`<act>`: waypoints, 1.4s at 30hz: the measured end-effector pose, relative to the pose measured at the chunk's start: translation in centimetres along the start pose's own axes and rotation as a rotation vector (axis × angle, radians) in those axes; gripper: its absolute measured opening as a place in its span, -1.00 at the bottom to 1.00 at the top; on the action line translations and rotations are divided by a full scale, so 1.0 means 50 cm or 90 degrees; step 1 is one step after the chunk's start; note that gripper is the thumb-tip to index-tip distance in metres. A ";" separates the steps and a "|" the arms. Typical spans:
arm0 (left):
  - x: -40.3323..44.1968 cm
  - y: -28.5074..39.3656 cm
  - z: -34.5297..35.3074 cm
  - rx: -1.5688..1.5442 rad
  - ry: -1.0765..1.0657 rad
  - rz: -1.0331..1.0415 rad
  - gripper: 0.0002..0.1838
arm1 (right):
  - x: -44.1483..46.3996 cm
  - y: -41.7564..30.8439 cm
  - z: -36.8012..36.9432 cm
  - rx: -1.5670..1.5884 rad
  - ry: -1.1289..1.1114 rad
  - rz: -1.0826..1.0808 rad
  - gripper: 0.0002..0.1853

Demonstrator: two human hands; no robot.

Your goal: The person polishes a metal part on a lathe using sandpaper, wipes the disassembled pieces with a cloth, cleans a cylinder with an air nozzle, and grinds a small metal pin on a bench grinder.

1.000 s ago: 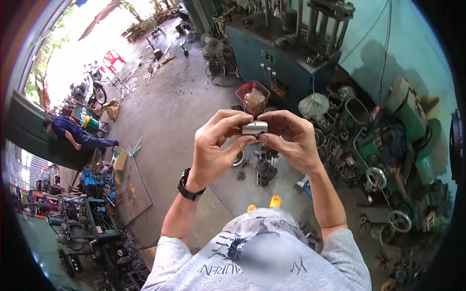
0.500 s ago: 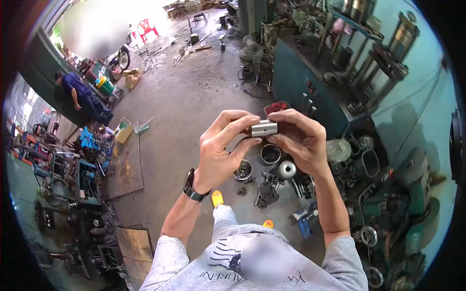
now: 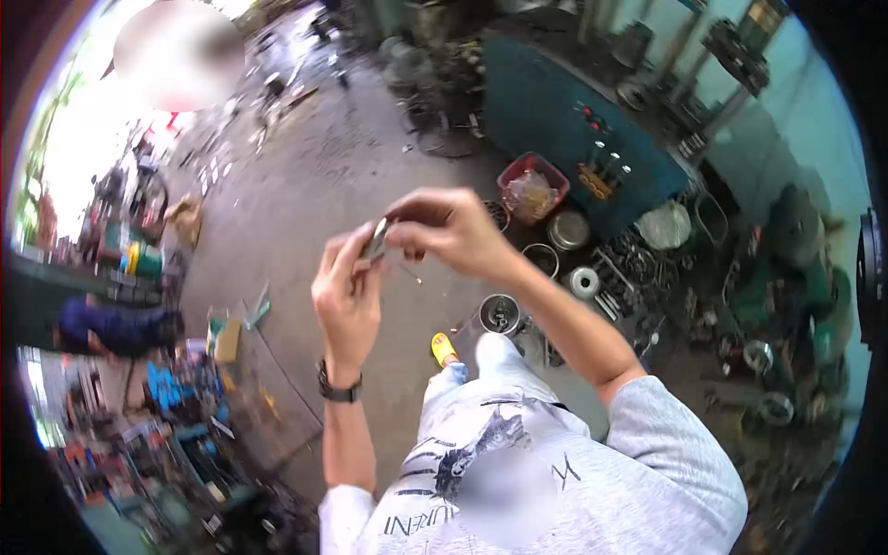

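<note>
A small shiny metal cylinder (image 3: pixel 377 239) is held between my two hands, left of the middle of the view, above the concrete floor. My left hand (image 3: pixel 347 282), below a black wristwatch (image 3: pixel 340 392) on the same arm's wrist in depth, grips its left side with thumb and fingers. From the right, my right hand (image 3: pixel 453 231) pinches the cylinder's other end with its fingertips. The cylinder is tilted and partly hidden by the fingers.
A red basket (image 3: pixel 561 182) with a plastic bag stands by a teal cabinet (image 3: pixel 527 102). Metal bowls and rings, one a bowl of small parts (image 3: pixel 485 320), sit on the floor. A person in dark blue (image 3: pixel 116 326) is at the left. Machines line the right wall.
Both hands and the cylinder have moved left, and the cylinder has turned from level to steeply tilted. The view has shifted, showing the red basket more fully.
</note>
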State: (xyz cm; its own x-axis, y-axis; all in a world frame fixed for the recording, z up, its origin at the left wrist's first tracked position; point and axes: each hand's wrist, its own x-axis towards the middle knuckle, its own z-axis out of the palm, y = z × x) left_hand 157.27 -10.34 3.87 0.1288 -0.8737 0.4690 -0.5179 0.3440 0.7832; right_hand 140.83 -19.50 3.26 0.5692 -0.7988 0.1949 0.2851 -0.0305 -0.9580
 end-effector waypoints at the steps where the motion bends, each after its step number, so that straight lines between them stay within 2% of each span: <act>1: -0.004 -0.036 0.012 -0.091 -0.006 -0.065 -0.66 | 0.001 0.042 0.004 0.031 0.023 0.029 -0.82; 4: -0.019 -0.134 0.085 -0.330 -0.035 -0.283 -0.71 | -0.011 0.192 -0.008 -0.044 0.200 0.032 -0.80; 5: -0.029 -0.178 0.108 -0.348 -0.071 -0.294 -0.70 | -0.020 0.235 -0.014 -0.089 0.252 0.035 -0.79; 6: -0.037 -0.217 0.128 -0.360 -0.107 -0.309 -0.67 | -0.034 0.253 -0.025 -0.090 0.276 0.058 -0.79; 9: -0.037 -0.242 0.186 -0.497 -0.161 -0.474 -0.62 | -0.081 0.286 -0.093 -0.006 0.321 0.182 -0.80; 12: 0.000 -0.290 0.224 -0.489 -0.257 -0.465 -0.63 | -0.105 0.276 -0.196 -0.021 0.483 0.206 -0.82; 14: 0.047 -0.309 0.265 -0.501 -0.257 -0.526 -0.67 | -0.117 0.287 -0.316 -0.077 0.577 0.161 -0.84; 17: 0.144 -0.351 0.337 -0.475 -0.303 -0.514 -0.71 | -0.126 0.280 -0.513 -0.140 0.732 0.104 -0.84; 23: 0.381 -0.414 0.539 -0.394 -0.398 -0.540 -0.78 | -0.102 0.247 -1.053 -0.663 1.047 -0.047 -0.84; 26: 0.490 -0.416 0.654 -0.387 -0.417 -0.561 -0.77 | -0.090 0.248 -1.312 -0.721 1.084 0.041 -0.84; 28: 0.559 -0.405 0.713 -0.378 -0.428 -0.545 -0.77 | -0.071 0.251 -1.436 -0.764 1.075 0.178 -0.85; 30: 0.615 -0.380 0.762 -0.368 -0.420 -0.536 -0.77 | -0.045 0.252 -1.514 -0.839 1.071 0.163 -0.86; 31: 0.631 -0.379 0.782 -0.365 -0.421 -0.540 -0.77 | -0.036 0.254 -1.545 -0.917 1.066 0.143 -0.87; 32: 0.647 -0.379 0.802 -0.367 -0.417 -0.544 -0.77 | -0.027 0.255 -1.575 -0.920 1.056 0.224 -0.88; 36: 0.683 -0.374 0.860 -0.355 -0.439 -0.563 -0.76 | -0.008 0.259 -1.654 -0.938 0.974 0.287 -0.89; 38: 0.692 -0.368 0.880 -0.352 -0.455 -0.572 -0.76 | -0.005 0.264 -1.673 -0.944 0.909 0.332 -0.90; 42: 0.715 -0.358 0.908 -0.346 -0.497 -0.580 -0.75 | -0.004 0.254 -1.685 -0.924 0.882 0.368 -0.87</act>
State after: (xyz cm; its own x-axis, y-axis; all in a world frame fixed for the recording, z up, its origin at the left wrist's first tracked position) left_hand 132.74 -63.32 -11.90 -0.3647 -0.7687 -0.5254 -0.0782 -0.5370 0.8400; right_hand 79.37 -70.33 -26.69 -0.6650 -0.6869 0.2932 -0.7369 0.5397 -0.4070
